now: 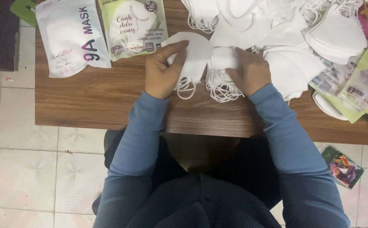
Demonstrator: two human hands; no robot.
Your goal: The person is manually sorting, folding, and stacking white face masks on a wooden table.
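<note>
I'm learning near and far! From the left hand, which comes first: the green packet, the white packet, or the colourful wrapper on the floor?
From the left hand:
1. Green packet, just above it on the table.
2. White packet, farther left.
3. Colourful wrapper, on the floor, far right.

Two hands work at the wooden table [108, 105] — the left hand [163, 71] and the right hand [249, 71]. Two flat mask packets lie at the far left corner — a white packet [72, 36] and a green-and-white packet [133, 25]. The loose white face masks [293, 38] along the far edge are too heaped to count. One small colourful packet [342, 166] lies on the floor.
</note>
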